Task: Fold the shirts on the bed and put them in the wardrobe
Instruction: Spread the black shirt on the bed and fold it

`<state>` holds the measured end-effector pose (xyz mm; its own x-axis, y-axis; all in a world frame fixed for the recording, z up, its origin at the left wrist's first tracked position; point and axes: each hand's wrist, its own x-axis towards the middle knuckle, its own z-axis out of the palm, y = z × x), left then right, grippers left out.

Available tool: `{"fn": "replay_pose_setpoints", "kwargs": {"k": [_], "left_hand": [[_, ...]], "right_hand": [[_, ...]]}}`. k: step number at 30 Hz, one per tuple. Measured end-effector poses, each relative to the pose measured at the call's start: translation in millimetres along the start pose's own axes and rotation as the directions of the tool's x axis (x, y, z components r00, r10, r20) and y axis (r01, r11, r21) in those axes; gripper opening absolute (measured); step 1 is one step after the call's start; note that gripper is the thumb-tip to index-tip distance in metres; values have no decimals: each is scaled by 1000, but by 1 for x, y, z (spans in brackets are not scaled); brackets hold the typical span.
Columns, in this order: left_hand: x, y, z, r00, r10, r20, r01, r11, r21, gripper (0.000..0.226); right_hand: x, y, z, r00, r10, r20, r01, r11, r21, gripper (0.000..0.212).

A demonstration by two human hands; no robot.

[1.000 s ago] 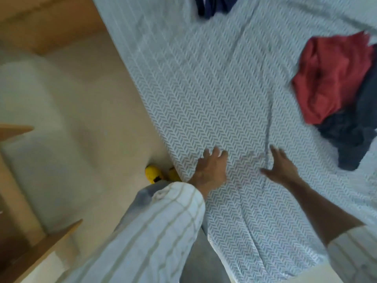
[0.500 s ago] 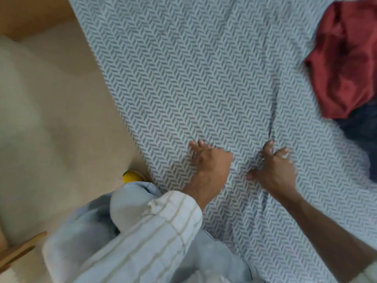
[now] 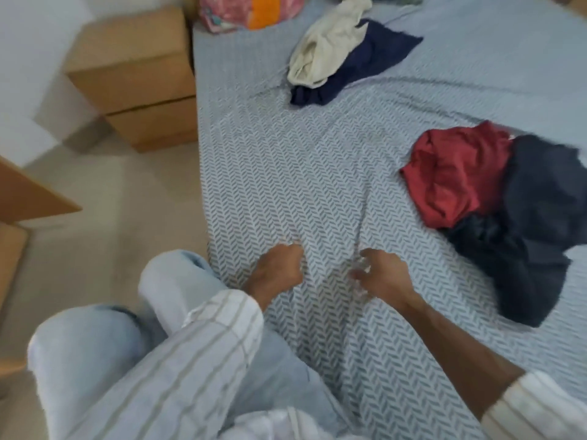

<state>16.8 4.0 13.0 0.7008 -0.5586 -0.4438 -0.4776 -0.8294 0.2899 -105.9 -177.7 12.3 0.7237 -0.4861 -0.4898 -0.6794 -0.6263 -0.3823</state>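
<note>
Chevron-patterned sheet (image 3: 317,173) across the bed, wooden nightstand (image 3: 136,74) off its far left corner. Left hand (image 3: 279,268) down near the bed's edge, fingers curled, bunching the sheet; right hand (image 3: 384,274) just beside it, fingers bent on the fabric, too blurred to call a grip. Red shirt (image 3: 451,173) crumpled on a dark shirt (image 3: 533,236) to the right; cream shirt (image 3: 327,42) over a navy one (image 3: 365,61) farther up.

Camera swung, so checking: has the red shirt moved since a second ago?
No. The red shirt still lies bunched against the dark garment's left side on the bed; only the view shifted.
</note>
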Motion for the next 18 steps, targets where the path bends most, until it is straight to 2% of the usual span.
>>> {"fn": "replay_pose_setpoints", "kwargs": {"k": [3,5,9,11,13,15,16,18], "left_hand": [[1,21,3,999,-1,51,1,1000,-3,44],[5,29,4,999,-13,52,12,999,30,51],[22,55,13,997,36,68,-36,999,-3,55],[31,68,20,988,98,118,-99,995,3,55],[37,81,28,968,173,181,-180,983,20,56],[43,88,38,946,221,236,-235,972,29,64],[44,90,40,941,229,251,-250,967,55,67],[47,89,40,932,242,269,-269,961,67,68]], "right_hand": [[3,36,-30,988,38,-148,-23,995,97,42],[12,58,-50,961,62,-269,-38,995,93,39],[25,111,-90,851,170,-497,-149,985,82,36],[31,136,-100,792,242,-560,-271,962,32,44],[37,152,-104,786,371,-494,-400,915,49,66],[39,163,-104,788,508,-349,-512,855,90,86],[38,167,-104,784,548,-292,-544,833,102,88],[31,167,-105,794,553,-254,-540,833,124,68]]}}
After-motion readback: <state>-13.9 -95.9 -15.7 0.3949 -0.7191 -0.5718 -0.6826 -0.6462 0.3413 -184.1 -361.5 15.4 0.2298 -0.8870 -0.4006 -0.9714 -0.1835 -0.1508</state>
